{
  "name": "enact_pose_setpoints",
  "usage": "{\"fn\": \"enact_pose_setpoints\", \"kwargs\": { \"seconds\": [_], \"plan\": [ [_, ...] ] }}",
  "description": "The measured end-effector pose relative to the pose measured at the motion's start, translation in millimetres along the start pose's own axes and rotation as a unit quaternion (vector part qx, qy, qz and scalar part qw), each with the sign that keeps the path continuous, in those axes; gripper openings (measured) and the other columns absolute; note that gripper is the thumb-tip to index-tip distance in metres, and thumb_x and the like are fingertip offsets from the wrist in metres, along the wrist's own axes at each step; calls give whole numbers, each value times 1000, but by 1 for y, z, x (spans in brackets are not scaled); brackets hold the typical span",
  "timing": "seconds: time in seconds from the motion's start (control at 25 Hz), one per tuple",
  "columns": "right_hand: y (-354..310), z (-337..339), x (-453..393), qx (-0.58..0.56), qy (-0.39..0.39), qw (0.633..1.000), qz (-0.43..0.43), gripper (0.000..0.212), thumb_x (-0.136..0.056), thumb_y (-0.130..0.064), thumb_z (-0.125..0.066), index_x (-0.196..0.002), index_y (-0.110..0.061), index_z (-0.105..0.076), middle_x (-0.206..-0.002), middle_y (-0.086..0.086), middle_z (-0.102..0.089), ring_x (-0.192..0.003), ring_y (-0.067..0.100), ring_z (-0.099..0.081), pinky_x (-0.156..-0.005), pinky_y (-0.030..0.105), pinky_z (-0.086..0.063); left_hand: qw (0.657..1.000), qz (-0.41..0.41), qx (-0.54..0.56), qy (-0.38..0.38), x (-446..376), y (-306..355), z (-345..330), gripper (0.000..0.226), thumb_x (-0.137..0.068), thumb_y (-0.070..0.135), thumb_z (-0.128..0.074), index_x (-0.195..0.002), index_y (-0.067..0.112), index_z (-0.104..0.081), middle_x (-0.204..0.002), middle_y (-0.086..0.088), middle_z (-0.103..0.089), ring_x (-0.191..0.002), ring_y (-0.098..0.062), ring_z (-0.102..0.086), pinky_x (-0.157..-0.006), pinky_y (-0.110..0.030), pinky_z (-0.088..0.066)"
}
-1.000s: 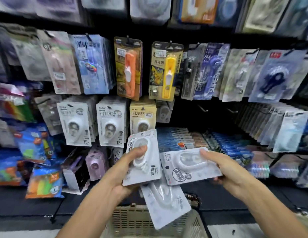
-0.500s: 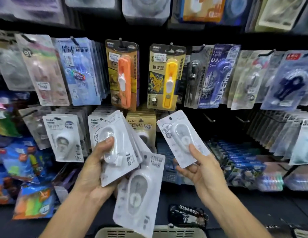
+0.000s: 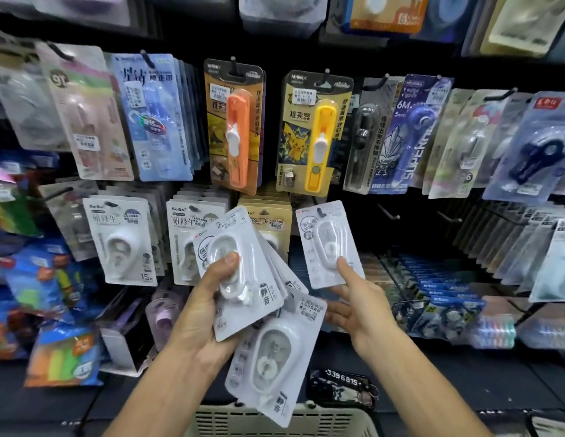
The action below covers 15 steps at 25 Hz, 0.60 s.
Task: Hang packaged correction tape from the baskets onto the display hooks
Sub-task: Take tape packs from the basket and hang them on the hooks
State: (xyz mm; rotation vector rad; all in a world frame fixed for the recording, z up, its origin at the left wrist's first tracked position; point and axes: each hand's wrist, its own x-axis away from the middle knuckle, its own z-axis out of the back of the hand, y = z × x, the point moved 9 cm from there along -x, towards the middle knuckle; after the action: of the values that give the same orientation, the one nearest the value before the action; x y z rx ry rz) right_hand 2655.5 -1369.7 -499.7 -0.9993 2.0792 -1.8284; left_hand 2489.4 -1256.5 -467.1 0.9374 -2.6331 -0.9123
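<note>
A fan of white correction tape packs (image 3: pixel 243 279) is gripped by the left hand (image 3: pixel 208 310). One single pack (image 3: pixel 330 244) is pinched by the right hand (image 3: pixel 360 304) near a bare hook (image 3: pixel 389 212).

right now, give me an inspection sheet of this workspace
surface: black hook wall, two bare hooks
job's things: one tape pack raised toward the bare hooks; fanned stack lower left
clutter: keychain on the ledge, basket below
grips: left hand holds the stack; right hand pinches the single pack
cables: nothing seen
surroundings: orange and yellow clip pushers hang above
</note>
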Motion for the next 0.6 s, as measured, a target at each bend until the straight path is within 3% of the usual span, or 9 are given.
{"fn": "enact_pose_setpoints", "kwargs": {
  "seconds": [0.08, 0.16, 0.24, 0.28, 0.4, 0.52, 0.6],
  "plan": [
    [17, -12, 5, 23, -63, 996, -64, 63, -90, -65, -57, -129, -15, -60, -110, 8, -74, -86, 32, -76, -63, 42, -63, 1000, -12, 15, -2, 0, 3, 0, 68, -40, 24, -102, -103, 10, -81, -113, -19, -75, -97, -32, -76, -72, -48, -62],
    [36, -38, 31, 18, -222, 969, -103, 73, -85, -78, -52, -133, -24, -61, -123, 8, -71, -103, 34, -73, -73, 47, -62, 999, -28, 29, 5, 0, 8, 3, 68, -38, 26, -102, -100, 11, -82, -109, -16, -77, -96, -31, -76, -72, -49, -62],
    [54, -60, 69, 76, -368, 920, -112, 61, -84, -65, -67, -131, -26, -62, -127, 7, -70, -112, 33, -69, -77, 48, -62, 999, -44, 28, 4, 0, 15, 4, 66, -35, 29, -102, -96, 11, -83, -102, -14, -78, -91, -29, -77, -72, -49, -63],
    [61, -64, 80, 116, -393, 906, -112, 56, -82, -48, -78, -128, -22, -62, -124, 8, -72, -108, 32, -71, -72, 43, -63, 998, -51, 20, 3, 1, 17, 3, 64, -37, 31, -101, -95, 12, -83, -101, -14, -78, -90, -28, -77, -74, -50, -63],
    [61, -64, 79, 160, -358, 918, -65, 27, -84, -14, -80, -109, -12, -69, -101, 10, -77, -79, 27, -74, -51, 27, -58, 996, -82, 8, 18, 5, 25, 2, 45, -58, 32, -91, -98, 13, -82, -102, -12, -78, -93, -27, -77, -79, -52, -63],
    [25, -47, 62, 183, -269, 944, 56, 14, -89, -10, -74, -102, -15, -74, -88, 9, -76, -64, 13, -64, -49, 23, -51, 987, -154, 10, 53, 9, 48, 12, 36, -78, 26, -70, -113, 15, -72, -103, -5, -78, -97, -21, -75, -72, -41, -64],
    [-4, -25, 43, 161, -190, 962, 116, 17, -89, -12, -73, -105, -18, -75, -85, 5, -74, -62, 9, -57, -51, 25, -50, 979, -188, -18, 74, 14, 67, 17, 37, -80, 24, -70, -116, 18, -69, -106, -2, -77, -101, -18, -74, -71, -39, -63]
  ]
}}
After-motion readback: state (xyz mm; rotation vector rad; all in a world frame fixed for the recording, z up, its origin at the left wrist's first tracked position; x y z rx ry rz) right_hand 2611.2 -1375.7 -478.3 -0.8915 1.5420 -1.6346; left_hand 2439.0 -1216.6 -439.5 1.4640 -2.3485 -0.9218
